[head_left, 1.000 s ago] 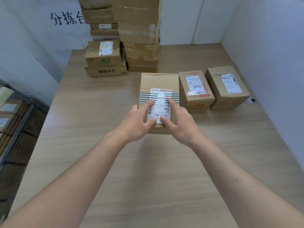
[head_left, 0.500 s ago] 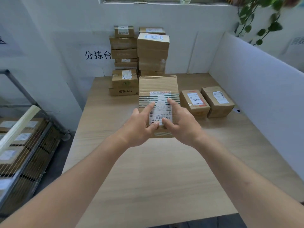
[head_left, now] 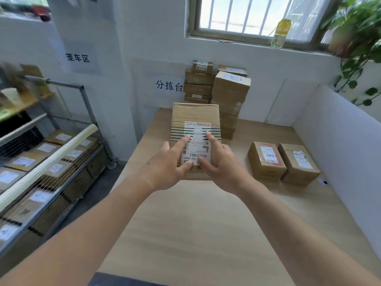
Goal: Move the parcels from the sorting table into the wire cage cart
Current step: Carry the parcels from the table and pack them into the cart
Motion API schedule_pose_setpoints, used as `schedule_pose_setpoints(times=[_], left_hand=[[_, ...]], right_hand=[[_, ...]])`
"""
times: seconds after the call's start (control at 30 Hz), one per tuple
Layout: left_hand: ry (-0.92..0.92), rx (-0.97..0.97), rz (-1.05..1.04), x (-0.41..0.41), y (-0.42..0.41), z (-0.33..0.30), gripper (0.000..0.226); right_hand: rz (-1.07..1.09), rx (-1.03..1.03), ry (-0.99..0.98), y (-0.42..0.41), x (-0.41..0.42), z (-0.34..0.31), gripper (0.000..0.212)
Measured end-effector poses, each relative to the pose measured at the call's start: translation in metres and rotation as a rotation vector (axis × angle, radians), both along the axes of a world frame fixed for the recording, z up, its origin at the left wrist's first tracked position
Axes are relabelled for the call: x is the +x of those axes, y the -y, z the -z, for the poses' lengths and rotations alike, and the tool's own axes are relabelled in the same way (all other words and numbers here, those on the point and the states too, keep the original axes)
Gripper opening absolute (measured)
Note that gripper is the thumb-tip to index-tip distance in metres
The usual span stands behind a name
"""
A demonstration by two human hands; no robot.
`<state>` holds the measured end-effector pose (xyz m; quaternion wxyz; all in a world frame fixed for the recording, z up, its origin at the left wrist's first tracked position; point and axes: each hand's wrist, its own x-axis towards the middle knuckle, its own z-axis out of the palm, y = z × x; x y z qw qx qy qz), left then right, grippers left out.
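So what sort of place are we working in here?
Most likely a parcel sorting room. Labelled cardboard boxes are stacked on the wooden table, more labelled boxes fill the wire cart on the left, and both hands hold a parcel with a shipping label.

A barred window [head_left: 253, 15] sits high in the far white wall, with a clear bottle with a yellow top [head_left: 280, 34] standing on its sill. At the far right a trailing green plant [head_left: 354, 48] hangs down past the sill, blurred. A white partition panel [head_left: 340, 153] runs along the right side. On the far wall, a paper sign with black characters [head_left: 169, 86] is stuck low near the middle, and a second paper sign [head_left: 78, 58] is higher and further left. The grey floor [head_left: 103, 186] shows at the left, lower down.
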<state>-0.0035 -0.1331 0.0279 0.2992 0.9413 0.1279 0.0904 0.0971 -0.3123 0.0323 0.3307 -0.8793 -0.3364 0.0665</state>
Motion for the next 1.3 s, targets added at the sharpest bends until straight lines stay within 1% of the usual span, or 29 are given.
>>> schedule_pose_setpoints(times=[0.13,0.33,0.57,0.8,0.93,1.0,1.3], left_hand=[[-0.01,-0.065,-0.07,-0.024,0.0,0.008,0.076],[-0.079,-0.085,-0.24,-0.073,-0.008,0.021,0.078],[-0.101,-0.123,-0.402,-0.135,-0.046,0.035,0.075],[-0.067,-0.151,-0.529,-0.205,-0.121,0.05,0.078],[-0.102,-0.14,-0.594,-0.254,-0.179,0.058,0.077],[-0.109,-0.158,-0.619,-0.279,-0.209,0.061,0.077],[-0.185,-0.143,-0.644,-0.362,-0.325,0.072,0.079]], right_hand=[[-0.096,-0.01,-0.012,-0.007,-0.007,0.001,0.078],[-0.251,-0.01,-0.072,-0.036,-0.033,0.019,0.078],[-0.404,-0.061,-0.08,-0.103,-0.072,0.035,0.078],[-0.549,-0.091,-0.116,-0.201,-0.126,0.047,0.077],[-0.597,-0.109,-0.158,-0.273,-0.17,0.057,0.078],[-0.613,-0.13,-0.14,-0.309,-0.193,0.061,0.078],[-0.665,-0.137,-0.164,-0.428,-0.272,0.075,0.079]])
